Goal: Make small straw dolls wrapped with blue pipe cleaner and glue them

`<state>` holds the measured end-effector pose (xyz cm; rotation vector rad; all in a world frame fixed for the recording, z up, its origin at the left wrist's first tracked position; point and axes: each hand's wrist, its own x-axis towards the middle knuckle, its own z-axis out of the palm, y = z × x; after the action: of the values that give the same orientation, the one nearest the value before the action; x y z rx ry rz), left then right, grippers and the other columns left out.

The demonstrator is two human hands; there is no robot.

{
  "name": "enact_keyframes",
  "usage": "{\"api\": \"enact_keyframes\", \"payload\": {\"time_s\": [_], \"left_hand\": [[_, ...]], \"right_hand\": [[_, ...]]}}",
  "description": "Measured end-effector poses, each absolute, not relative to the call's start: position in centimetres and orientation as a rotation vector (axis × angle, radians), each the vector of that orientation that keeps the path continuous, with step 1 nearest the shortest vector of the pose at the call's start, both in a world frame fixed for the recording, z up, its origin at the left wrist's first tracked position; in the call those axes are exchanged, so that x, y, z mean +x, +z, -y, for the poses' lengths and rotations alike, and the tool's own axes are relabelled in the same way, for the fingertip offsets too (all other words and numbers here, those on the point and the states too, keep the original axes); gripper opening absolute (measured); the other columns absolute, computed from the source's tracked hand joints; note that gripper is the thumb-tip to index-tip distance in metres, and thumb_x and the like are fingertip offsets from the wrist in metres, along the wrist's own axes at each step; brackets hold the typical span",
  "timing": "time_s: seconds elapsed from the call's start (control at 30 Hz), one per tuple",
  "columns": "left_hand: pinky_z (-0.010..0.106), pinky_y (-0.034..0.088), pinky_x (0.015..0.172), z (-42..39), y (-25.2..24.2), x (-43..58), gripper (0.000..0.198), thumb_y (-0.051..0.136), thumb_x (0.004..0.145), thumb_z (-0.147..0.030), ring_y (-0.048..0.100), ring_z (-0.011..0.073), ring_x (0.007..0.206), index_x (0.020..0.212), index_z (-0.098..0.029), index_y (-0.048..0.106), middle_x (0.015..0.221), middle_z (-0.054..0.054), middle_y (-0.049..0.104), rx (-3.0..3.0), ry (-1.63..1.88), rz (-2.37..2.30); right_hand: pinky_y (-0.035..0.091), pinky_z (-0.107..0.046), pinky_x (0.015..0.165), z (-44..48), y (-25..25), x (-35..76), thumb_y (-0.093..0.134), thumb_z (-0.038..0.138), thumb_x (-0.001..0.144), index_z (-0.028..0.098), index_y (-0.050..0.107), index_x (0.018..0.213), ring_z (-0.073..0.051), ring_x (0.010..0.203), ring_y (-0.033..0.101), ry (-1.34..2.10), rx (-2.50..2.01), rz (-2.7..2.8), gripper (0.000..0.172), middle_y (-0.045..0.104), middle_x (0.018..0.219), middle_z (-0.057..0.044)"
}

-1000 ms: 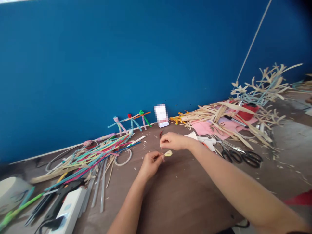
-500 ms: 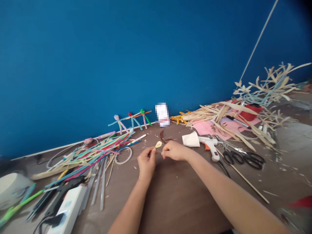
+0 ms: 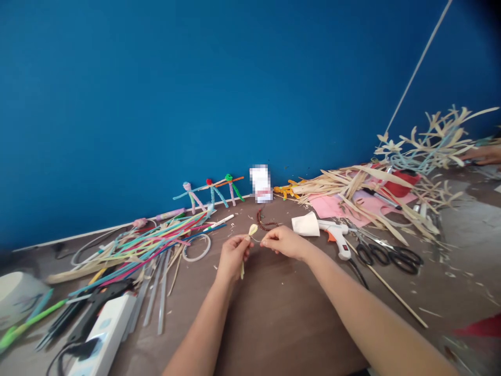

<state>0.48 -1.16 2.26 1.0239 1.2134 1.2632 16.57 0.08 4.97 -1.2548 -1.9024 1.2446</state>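
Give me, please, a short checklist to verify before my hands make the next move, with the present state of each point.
1. Left hand pinches the pale looped strip: ok, the loop stands above the fingertips.
2. Right hand is at the thin strand: ok, the strand runs between both hands.
3. Strand's material, thread or wire: cannot tell.
4. White glue gun apart from the right forearm: ok, a gap shows.
5. White glue gun hot or cool: cannot tell.
6. Black-handled scissors away from the fingers: ok, lying on the right.

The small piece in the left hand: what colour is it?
The small piece is pale yellow; head view.
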Motion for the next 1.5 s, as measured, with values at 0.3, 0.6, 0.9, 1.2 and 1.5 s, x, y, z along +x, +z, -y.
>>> {"api": "enact_keyframes", "payload": {"time_s": [0.3,0.6,0.9,1.2,1.5], "left_hand": [[0.014,0.033,0.035,1.2,2.0,0.9,0.028,0.065,0.058,-0.035,0.043,0.0041,0.039,0.070,-0.010,0.058,0.057,0.000,0.057,0.859,1.371,-1.138],[0.017,0.041,0.043,2.2,2.2,2.8,0.023,0.068,0.058,-0.028,0.050,0.0071,0.045,0.071,-0.011,0.060,0.053,-0.001,0.057,0.737,1.511,-1.032],[0.020,0.045,0.047,2.1,2.1,2.8,0.012,0.065,0.063,-0.019,0.054,0.0086,0.046,0.067,-0.011,0.057,0.053,0.000,0.057,0.466,1.297,-0.716],[0.020,0.046,0.050,2.5,2.3,3.1,0.023,0.069,0.060,-0.024,0.055,0.0084,0.049,0.076,-0.011,0.058,0.057,-0.001,0.058,0.521,1.417,-0.840],[0.021,0.046,0.051,2.4,1.8,3.2,0.020,0.067,0.063,-0.023,0.054,0.0080,0.049,0.076,-0.012,0.056,0.058,-0.002,0.056,0.530,1.389,-0.741]], "right_hand": [[0.038,-0.019,0.044,0.1,1.9,16.1,0.055,0.039,0.071,0.013,0.062,0.081,-0.009,0.048,0.054,1.786,-0.989,1.213,0.029,0.057,0.058,0.000],[0.039,-0.019,0.040,1.6,2.5,13.0,0.060,0.041,0.064,0.010,0.059,0.069,-0.007,0.039,0.051,1.666,-0.973,0.930,0.031,0.056,0.049,0.001],[0.032,-0.016,0.036,1.6,2.4,12.8,0.059,0.038,0.067,0.011,0.058,0.062,-0.004,0.033,0.041,1.517,-0.855,0.958,0.027,0.048,0.040,0.005],[0.039,-0.020,0.040,1.6,2.3,13.5,0.052,0.044,0.073,0.011,0.060,0.074,-0.008,0.039,0.049,1.531,-0.883,0.922,0.034,0.054,0.047,0.001],[0.036,-0.019,0.042,1.7,2.4,13.5,0.057,0.034,0.072,0.013,0.060,0.083,-0.006,0.041,0.045,1.424,-0.867,1.050,0.024,0.054,0.053,0.002]]}}
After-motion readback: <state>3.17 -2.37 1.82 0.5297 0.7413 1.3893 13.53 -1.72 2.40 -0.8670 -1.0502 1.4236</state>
